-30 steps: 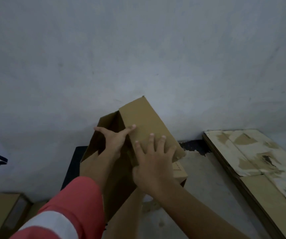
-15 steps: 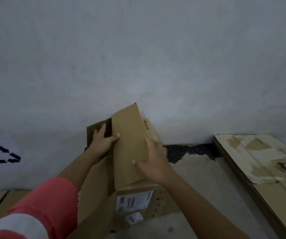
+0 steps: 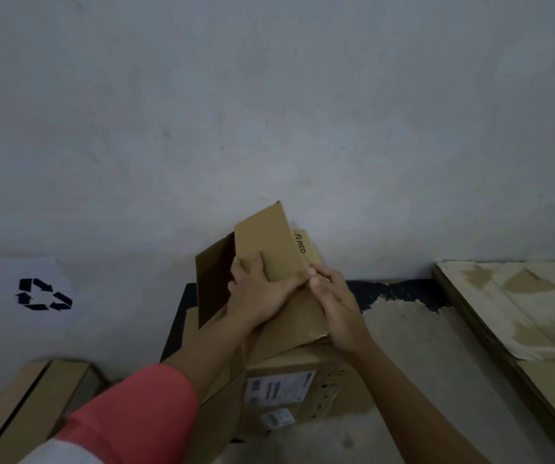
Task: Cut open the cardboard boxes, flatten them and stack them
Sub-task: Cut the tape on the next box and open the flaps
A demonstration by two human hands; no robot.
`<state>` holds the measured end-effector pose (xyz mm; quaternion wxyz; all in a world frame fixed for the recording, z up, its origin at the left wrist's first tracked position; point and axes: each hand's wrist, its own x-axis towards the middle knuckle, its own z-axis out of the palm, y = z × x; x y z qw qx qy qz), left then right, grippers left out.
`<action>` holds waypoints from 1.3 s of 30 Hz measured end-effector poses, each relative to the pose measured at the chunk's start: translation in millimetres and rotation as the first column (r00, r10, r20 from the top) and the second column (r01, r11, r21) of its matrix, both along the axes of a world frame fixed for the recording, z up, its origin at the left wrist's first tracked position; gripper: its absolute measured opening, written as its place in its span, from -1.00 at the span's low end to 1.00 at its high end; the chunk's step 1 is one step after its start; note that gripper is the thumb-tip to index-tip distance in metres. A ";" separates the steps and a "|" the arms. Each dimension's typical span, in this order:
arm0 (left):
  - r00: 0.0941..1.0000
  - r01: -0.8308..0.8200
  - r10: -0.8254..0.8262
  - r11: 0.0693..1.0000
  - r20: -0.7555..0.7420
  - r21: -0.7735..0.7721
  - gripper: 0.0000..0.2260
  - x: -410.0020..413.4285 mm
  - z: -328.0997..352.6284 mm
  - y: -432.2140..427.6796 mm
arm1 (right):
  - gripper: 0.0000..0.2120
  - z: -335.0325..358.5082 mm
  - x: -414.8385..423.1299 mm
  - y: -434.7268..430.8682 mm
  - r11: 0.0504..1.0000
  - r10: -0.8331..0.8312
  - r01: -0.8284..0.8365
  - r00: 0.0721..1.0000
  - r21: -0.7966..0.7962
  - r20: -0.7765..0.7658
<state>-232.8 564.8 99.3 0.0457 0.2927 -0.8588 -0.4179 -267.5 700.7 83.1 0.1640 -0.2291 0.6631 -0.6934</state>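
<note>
A brown cardboard box (image 3: 297, 390) with white labels on its near face stands on the floor against the wall. Its long top flap (image 3: 269, 242), printed PICO along one edge, is tilted up over the dark open inside. My left hand (image 3: 259, 293) grips the flap at its left edge, fingers curled over it and thumb across the top. My right hand (image 3: 334, 303) holds the flap's right edge, its fingers curled against the cardboard.
A stack of flattened cardboard (image 3: 520, 313) with torn white patches lies on the right. Another cardboard box (image 3: 28, 406) sits at the lower left. A white sheet with a recycling symbol (image 3: 43, 294) hangs on the grey wall. A dark mat (image 3: 180, 319) lies under the box.
The box has come down to rest on the floor with its labelled face toward me. Both hands have closed in on the top flap; the right hand, open before, now holds its edge.
</note>
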 end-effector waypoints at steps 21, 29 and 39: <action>0.997 0.042 -0.029 0.984 -0.071 0.176 -0.17 -6.6 12.9 -18.8 | -0.68 -8.9 -77.5 87.0 0.850 -0.307 0.106 0.895 0.516 0.322; 0.994 0.055 -0.034 0.974 -0.102 0.218 0.28 -6.8 26.3 -18.5 | -0.70 62.5 -29.4 40.7 0.979 0.098 -0.122 0.984 0.160 0.151; 0.975 0.198 -0.214 0.962 0.065 0.186 0.11 11.3 49.8 -27.1 | -0.64 37.3 -9.1 21.7 0.964 0.211 -0.207 0.977 0.167 -0.009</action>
